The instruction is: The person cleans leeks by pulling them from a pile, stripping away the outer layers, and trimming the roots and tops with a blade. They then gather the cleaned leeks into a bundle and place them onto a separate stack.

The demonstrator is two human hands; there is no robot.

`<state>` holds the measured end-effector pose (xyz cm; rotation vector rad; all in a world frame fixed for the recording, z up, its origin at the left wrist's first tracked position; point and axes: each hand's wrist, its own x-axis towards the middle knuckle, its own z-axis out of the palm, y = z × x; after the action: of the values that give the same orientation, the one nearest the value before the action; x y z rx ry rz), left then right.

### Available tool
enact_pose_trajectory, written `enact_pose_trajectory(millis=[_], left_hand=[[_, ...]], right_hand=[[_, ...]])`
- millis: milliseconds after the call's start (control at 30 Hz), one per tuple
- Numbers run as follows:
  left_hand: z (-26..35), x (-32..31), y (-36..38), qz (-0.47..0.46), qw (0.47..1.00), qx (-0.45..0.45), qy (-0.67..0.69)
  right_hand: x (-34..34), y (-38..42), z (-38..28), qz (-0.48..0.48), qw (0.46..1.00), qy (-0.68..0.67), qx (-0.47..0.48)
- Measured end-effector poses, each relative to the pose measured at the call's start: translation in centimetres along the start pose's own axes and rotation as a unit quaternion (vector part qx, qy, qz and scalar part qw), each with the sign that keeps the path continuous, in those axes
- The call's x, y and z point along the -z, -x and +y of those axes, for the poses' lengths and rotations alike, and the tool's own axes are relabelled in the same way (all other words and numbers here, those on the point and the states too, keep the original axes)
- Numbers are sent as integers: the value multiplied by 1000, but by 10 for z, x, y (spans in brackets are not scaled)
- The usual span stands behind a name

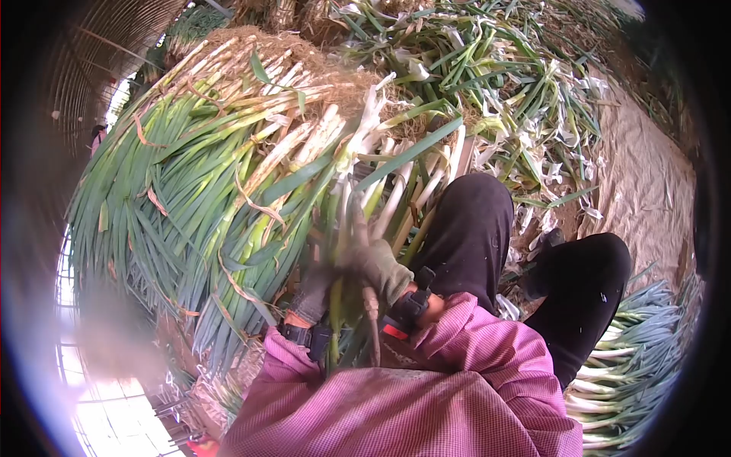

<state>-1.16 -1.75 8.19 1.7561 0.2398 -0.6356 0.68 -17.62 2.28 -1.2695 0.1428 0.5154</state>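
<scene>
In the middle of the head view, both gloved hands are close together around a long green onion (335,217), partly blurred. Its white end points up and away, and its green leaves run down between my wrists. My left hand (314,293), in a dark glove, is closed around the lower green part; its fingers are smeared. My right hand (382,268), in a grey-green glove, presses against the stalk, with one blurred finger reaching up along it. A thin brown stick-like piece (371,312) hangs below my right hand; I cannot make out what it is.
A large heap of green onions with roots (205,167) lies to the left. Stripped leaves and peelings (525,114) are piled at the back right, beside brown sheeting (640,183). Cleaned green onions (609,381) lie stacked at lower right. My bent knees (472,221) are close by.
</scene>
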Motion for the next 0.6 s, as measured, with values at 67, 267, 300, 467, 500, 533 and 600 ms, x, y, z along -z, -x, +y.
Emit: enact_pose_trajectory(millis=[67,267,300,467,500,533,600], left_hand=[[-6,8,4,-18,997,25,73],[-8,7,7,-12,969,64,239],[-6,5,9,4,970,59,234],[8,-1,43,-44,992,-87,-78],[13,-8,48,-46,987,-131,-84],[18,-15,53,-47,979,-174,-90],[25,-39,54,-2,957,-278,-86]], right_hand=[[-2,3,-3,-6,1000,-25,-3],[-4,14,-19,-7,995,-81,-59],[-4,19,-26,-4,992,-99,-74],[10,60,-65,42,967,-234,-95],[16,62,-66,61,958,-270,-75],[23,64,-67,78,948,-305,-52],[34,75,-77,95,946,-309,33]])
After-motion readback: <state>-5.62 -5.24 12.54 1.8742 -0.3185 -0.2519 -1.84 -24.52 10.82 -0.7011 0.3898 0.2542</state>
